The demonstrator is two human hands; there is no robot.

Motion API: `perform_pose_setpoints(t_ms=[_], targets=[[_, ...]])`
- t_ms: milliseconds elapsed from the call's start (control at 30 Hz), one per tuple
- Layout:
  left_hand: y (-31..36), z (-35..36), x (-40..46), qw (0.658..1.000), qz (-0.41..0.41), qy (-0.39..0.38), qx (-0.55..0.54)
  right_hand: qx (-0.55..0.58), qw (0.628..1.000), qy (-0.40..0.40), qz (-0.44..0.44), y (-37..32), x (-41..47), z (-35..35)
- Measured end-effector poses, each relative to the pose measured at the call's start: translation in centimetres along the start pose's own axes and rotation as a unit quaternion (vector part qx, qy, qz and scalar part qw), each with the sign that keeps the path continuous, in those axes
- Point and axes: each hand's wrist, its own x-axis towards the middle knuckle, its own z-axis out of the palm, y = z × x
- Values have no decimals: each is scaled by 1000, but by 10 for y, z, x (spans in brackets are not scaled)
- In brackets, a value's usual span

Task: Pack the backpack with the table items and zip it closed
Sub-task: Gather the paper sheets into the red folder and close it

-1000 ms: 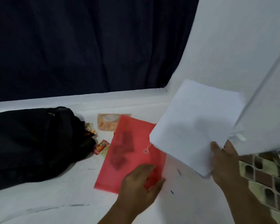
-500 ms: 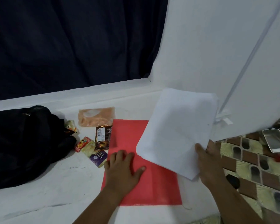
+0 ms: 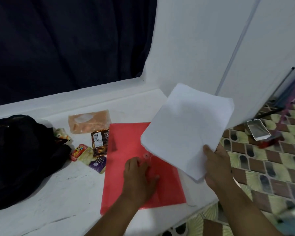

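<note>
A black backpack [image 3: 19,155] lies at the left of the white table [image 3: 58,198]. A red plastic folder [image 3: 126,167] lies flat near the table's front right. My left hand [image 3: 139,178] rests on the folder by its button clasp, fingers spread. My right hand [image 3: 216,166] grips the lower corner of a stack of white paper [image 3: 187,132], held tilted above the folder's right side. Small snack packets [image 3: 89,154] and a brown packet [image 3: 100,143] lie between backpack and folder. An orange pouch [image 3: 89,123] lies behind them.
A white wall panel [image 3: 211,48] rises at the right and a dark curtain [image 3: 66,40] hangs behind the table. Past the table's right edge is a patterned tile floor [image 3: 271,167] with a phone [image 3: 258,130] on a red object.
The folder now lies flat and squared on the table with my left hand pressed on it. The view has shifted right, and the paper stack stays raised in my right hand.
</note>
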Motion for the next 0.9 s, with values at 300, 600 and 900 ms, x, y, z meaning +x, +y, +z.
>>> perform_pose_setpoints(t_ms=[300, 600, 900], targets=[[17, 1, -3, 994, -61, -41, -79, -9, 999, 40, 11, -10, -13, -30], [41, 5, -2, 983, 70, -56, -162, 54, 997, -6, 45, -18, 6, -10], [76, 30, -16, 972, 13, -228, 61, 57, 985, -121, 105, -21, 34, 19]])
